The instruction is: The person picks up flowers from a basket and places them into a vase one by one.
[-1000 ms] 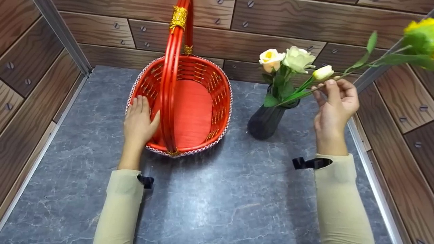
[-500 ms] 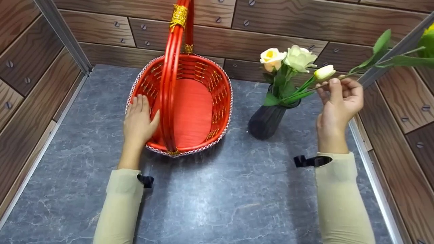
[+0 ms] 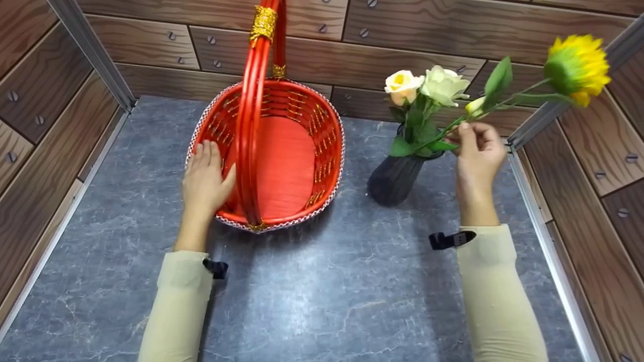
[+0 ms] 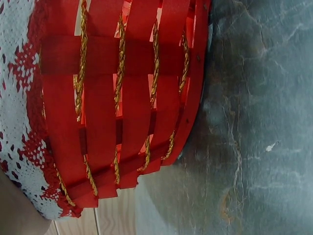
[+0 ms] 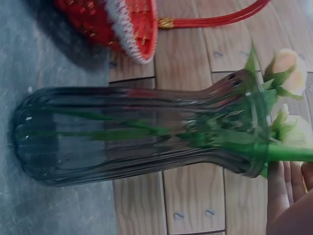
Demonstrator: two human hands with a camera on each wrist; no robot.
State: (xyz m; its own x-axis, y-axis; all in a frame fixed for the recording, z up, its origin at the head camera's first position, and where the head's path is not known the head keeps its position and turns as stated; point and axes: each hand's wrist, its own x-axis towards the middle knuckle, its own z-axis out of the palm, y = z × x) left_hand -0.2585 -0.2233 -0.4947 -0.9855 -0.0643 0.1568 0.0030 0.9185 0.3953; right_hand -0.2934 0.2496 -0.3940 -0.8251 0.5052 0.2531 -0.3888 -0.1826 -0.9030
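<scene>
My left hand [image 3: 204, 176] rests on the left rim of a red woven basket [image 3: 287, 166], fingers straight and thumb spread toward the inside. In the left wrist view the basket's slatted side [image 4: 98, 98] with gold cord fills the left. At right, my right hand [image 3: 478, 161] pinches the stem of a yellow sunflower [image 3: 578, 70] beside the vase mouth; the bloom leans up and right. The dark glass vase [image 3: 395, 181] holds a peach rose [image 3: 402, 86], a pale white-green flower [image 3: 444, 86] and a pale tulip bud [image 3: 474, 106]. Green stems [image 5: 112, 132] show through its glass.
The basket's tall red handle [image 3: 250, 110], wrapped in gold, arches over it. All stands on a grey marbled surface [image 3: 322, 301]. Wood-patterned walls [image 3: 402, 30] rise behind and at both sides, with metal strips [image 3: 548, 261] along the edges.
My right hand first shifted slightly right, then moved left toward the vase with the sunflower, whose bloom swung back into full view. My left hand and the basket stay put.
</scene>
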